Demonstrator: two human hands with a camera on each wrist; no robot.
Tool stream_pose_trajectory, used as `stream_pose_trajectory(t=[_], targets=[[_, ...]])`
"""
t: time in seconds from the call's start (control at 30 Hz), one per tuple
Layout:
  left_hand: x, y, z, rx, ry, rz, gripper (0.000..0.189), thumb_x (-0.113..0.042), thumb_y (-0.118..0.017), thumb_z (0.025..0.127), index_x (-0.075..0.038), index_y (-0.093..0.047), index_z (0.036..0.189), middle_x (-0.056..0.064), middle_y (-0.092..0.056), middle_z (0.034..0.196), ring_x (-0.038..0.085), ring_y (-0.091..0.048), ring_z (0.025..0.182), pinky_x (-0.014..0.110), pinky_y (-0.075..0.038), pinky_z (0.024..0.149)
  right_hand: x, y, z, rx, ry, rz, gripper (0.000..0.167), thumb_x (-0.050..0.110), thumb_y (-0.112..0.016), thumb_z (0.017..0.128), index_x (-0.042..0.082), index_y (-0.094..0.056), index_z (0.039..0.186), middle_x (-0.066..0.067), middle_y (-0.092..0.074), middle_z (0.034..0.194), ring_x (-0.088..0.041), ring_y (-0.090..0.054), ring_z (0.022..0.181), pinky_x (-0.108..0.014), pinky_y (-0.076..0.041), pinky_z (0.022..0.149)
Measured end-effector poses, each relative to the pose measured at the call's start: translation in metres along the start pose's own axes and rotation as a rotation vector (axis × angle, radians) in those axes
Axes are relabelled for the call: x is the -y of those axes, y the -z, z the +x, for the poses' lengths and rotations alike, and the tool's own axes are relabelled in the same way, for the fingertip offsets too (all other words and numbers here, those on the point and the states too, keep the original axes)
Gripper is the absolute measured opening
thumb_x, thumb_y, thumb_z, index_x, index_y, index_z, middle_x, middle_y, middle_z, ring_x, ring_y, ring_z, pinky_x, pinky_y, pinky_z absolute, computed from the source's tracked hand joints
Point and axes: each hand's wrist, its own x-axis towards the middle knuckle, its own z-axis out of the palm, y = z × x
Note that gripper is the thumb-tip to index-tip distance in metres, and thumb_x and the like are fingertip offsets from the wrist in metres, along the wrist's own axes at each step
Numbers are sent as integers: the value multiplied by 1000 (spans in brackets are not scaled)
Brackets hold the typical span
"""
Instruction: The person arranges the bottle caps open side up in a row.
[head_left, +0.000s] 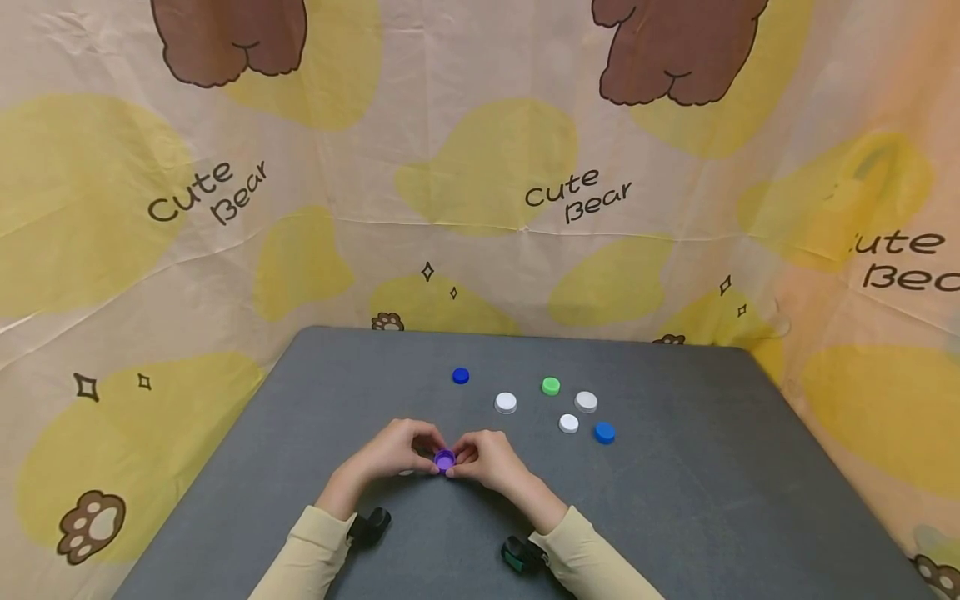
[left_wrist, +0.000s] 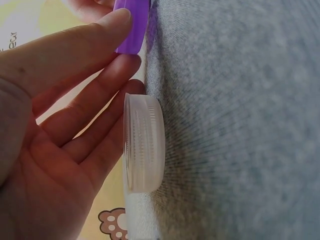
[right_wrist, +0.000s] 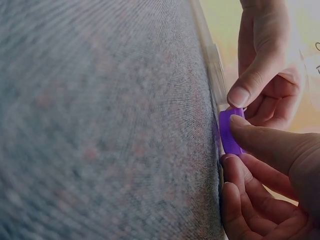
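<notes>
Left hand (head_left: pixel 397 450) and right hand (head_left: pixel 491 460) are both pinching the purple cap (head_left: pixel 445 460), one per side, on the bench (head_left: pixel 675 517). Clear cap (left_wrist: pixel 145 145) lies right by the left hand; green cap (head_left: pixel 551 386) sits farther off, to the right.

Smooth, softly glossy plastic is seen in the purple bottle cap (head_left: pixel 445 460). The translucent bottle cap (left_wrist: pixel 145 145) is moulded in cloudy plastic, its side finely ribbed. The grey table covering (head_left: pixel 675 500) is woven in matt, slightly rough, ribbed cloth. The backdrop (head_left: pixel 465 50) is formed of creased, printed fabric, and the sleeves (head_left: pixel 306 550) of matt cloth.
</notes>
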Motion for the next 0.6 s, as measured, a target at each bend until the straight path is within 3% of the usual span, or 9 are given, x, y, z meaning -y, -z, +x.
stream_pose_trajectory(t=[0.6], targets=[[2,1,-3,-3,-14,78,24,-13,-81,74,-15,-73,97,-4,-69,94,14,-65,88,28,-52,77,-1,-3,0,11,10,10,23,17,-81,74,3,-71,89,-1,-69,73,-1,-59,62,-15,-47,57]])
